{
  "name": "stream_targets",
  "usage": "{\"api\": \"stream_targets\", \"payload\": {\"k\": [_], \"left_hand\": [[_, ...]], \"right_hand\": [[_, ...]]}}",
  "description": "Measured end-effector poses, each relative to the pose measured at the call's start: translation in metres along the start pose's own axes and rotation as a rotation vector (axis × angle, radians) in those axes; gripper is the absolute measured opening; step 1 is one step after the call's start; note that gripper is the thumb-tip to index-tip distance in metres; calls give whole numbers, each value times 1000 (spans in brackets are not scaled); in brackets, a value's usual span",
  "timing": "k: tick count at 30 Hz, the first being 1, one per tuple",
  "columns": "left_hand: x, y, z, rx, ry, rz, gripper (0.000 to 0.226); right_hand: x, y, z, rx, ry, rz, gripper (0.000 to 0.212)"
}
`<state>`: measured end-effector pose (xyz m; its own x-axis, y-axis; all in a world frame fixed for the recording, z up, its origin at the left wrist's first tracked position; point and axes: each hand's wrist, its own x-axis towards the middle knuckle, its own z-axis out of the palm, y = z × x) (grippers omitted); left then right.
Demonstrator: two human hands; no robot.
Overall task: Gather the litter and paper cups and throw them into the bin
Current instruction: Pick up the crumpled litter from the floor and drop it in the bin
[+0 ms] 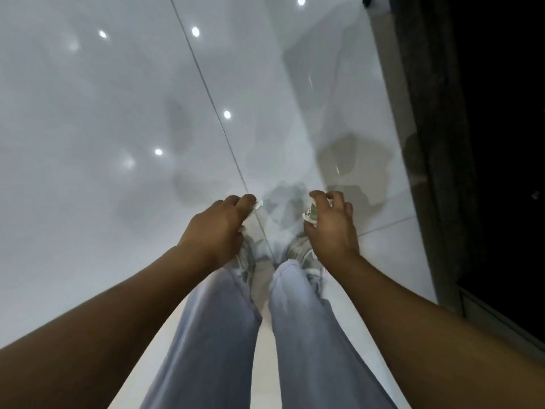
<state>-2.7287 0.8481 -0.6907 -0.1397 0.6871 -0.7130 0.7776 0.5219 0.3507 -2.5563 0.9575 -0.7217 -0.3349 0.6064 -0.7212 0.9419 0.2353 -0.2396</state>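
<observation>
While both arms reach down over a glossy white tiled floor, a crumpled scrap of paper sits pinched in the right hand at lower centre of the frame, its white and green edge poking out between curled fingers and thumb. A second scrap, just left of centre, peeks from under the fingertips of the left hand, which curls round it; only a small corner shows, so how much that hand carries cannot be told.

Both hands hang well above the tiles, near each other but apart, apparently so each can keep its own piece of litter while the person looks for more or for the bin. No bin and no paper cups appear anywhere in view.

Below the hands stand the person's light grey shoes and pale blue trousers, filling the bottom centre. Ceiling lights reflect as bright dots in the upper left, a dark tile joint runs diagonally up the middle, and a dark curtain closes the right edge.
</observation>
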Motion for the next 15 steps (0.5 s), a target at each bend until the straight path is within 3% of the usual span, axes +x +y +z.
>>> {"api": "stream_targets", "payload": {"k": [7,15], "left_hand": [[-126,58,-131,-59,140,-26,51],[-295,93,-256,-89,243,-181,53]], "right_hand": [[-122,-102,-126,-84,-116,-144,53],[-256,-210,-265,-128,-106,-299,48]]}}
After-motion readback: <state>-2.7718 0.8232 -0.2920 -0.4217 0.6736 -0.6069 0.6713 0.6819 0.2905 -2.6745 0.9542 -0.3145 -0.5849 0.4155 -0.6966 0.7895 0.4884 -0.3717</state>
